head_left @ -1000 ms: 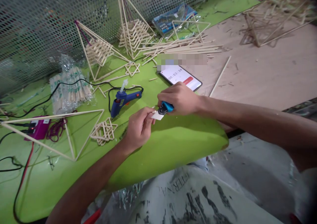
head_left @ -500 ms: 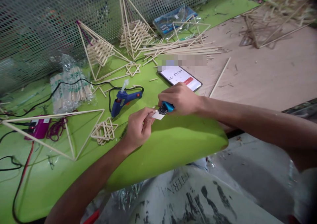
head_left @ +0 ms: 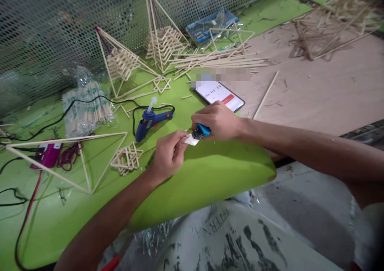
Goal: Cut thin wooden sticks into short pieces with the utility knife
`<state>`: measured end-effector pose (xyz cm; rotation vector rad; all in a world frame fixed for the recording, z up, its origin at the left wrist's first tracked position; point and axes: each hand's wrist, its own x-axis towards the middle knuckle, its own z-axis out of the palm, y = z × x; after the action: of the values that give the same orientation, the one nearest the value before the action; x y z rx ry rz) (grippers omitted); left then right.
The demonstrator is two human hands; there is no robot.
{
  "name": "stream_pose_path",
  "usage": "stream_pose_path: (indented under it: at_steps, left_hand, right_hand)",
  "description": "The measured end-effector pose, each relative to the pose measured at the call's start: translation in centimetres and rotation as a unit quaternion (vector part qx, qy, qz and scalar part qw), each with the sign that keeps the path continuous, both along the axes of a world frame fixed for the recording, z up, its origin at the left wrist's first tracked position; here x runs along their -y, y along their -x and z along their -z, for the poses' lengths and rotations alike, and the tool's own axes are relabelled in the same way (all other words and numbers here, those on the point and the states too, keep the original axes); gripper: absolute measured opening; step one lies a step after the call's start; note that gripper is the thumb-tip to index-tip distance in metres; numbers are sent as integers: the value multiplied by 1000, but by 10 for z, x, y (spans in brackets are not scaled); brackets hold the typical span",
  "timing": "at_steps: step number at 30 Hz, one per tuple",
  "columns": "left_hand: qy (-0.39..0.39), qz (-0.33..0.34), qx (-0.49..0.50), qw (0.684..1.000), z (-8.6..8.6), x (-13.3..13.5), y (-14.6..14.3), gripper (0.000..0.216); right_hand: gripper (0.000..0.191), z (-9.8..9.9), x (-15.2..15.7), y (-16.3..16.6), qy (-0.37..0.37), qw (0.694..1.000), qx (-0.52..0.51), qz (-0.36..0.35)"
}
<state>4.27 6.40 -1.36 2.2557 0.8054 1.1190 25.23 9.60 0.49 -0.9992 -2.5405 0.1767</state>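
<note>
My right hand (head_left: 218, 120) is wrapped round a utility knife (head_left: 203, 130) with a blue handle, its wide bare blade (head_left: 192, 140) pointing left and down. The blade reaches the fingertips of my left hand (head_left: 170, 152), which is closed in a pinch. A tiny pale tip shows by those fingers; what they hold is mostly hidden. Left of my hands lies a blue glue gun (head_left: 147, 123) with a clear glue stick poking up from it. Close to my left wrist sits a small stacked star of wooden sticks (head_left: 127, 159).
Behind my right hand lies a phone (head_left: 220, 95) showing a timer. Two stick pyramids (head_left: 121, 65) stand against the perforated metal screen (head_left: 54, 39). Loose sticks (head_left: 222, 59), bagged chopsticks (head_left: 88, 111), a triangular stick frame (head_left: 60, 176) and a purple power box (head_left: 48, 156) with cables lie around.
My hands stay almost in place, the knife blade still at my left fingertips. The view has shifted very slightly.
</note>
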Motion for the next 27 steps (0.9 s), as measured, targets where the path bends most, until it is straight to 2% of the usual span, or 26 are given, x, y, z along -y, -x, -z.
stream_pose_path:
  at_steps: [11,20,27]
  left_hand:
    - [-1,4,4,1000,1,0,0,15]
    - [-9,-1,10,1000,3,3,-2,18]
    - [10,-48,3,999,3,-4,5,16]
  right_hand:
    - [12,3,-2,1,-12,1000,-21,-4]
    - [15,3,-3,0,-17,1000,13,20]
    - [10,-7,-7,8,13,986,85,141]
